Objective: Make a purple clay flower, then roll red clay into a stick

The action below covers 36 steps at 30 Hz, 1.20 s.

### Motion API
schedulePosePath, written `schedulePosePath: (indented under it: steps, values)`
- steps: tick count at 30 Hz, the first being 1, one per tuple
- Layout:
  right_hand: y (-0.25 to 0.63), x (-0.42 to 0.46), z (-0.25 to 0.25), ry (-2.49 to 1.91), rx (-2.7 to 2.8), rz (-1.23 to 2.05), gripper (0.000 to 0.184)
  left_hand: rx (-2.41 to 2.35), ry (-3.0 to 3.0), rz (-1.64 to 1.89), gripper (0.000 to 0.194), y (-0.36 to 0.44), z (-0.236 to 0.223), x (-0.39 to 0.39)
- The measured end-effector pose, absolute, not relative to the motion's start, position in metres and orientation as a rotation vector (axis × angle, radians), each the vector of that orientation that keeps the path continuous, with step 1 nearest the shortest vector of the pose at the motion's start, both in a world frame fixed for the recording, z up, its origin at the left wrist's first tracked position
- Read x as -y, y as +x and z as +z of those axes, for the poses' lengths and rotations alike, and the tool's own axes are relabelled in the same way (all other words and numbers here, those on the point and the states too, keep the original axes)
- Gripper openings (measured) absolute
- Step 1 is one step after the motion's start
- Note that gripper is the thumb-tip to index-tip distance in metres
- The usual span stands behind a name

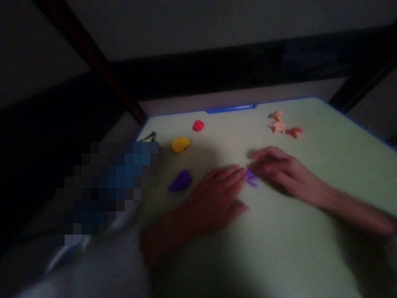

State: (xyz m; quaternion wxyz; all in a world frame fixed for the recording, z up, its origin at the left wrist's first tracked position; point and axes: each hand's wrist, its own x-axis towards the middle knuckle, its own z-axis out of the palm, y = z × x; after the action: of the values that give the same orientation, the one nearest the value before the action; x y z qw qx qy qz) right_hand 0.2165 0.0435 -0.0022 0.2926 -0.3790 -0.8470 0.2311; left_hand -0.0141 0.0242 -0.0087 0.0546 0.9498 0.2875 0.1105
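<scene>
A small purple modelling clay piece (pixel 252 179) with thin prongs lies flat on the pale table, partly covered by fingers. My left hand (pixel 217 194) rests palm down, its fingers stretched out side by side and the tips over the left end of that piece. Its thumb points away from the fingers. At the piece's upper right is my right hand (pixel 282 167), with slightly bent fingers apart and the tips close to it; whether they touch it is blurred. Left of my left hand sits a larger purple clay lump (pixel 180 181).
Farther back lie a yellow clay lump (pixel 180 144) and a red one (pixel 198 125). Small pinkish and red shaped figures (pixel 278 127) sit at the back right. The table (pixel 279 248) has a blue edge with a blue tray (pixel 231 109). A pixelated area covers the left.
</scene>
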Motion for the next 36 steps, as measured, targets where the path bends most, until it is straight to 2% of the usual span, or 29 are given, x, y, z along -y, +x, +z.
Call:
schedulePosePath:
  steps: [10,24,36]
  values:
    - [0.2155,-0.0425,-0.0006,-1.005,2.241,0.597,0.032,-0.899,2.878,0.314,0.055,-0.0129,-0.0075,-0.0235]
    - [0.2164,-0.0378,-0.0035,-0.972,2.454,0.259,0.027,-0.92,2.891,0.275,0.055,-0.0112,-0.0051,-0.0223]
    - [0.2161,-0.0376,-0.0038,-0.966,2.472,0.222,0.028,-0.94,2.886,0.28,0.054,-0.01,-0.0029,-0.0236]
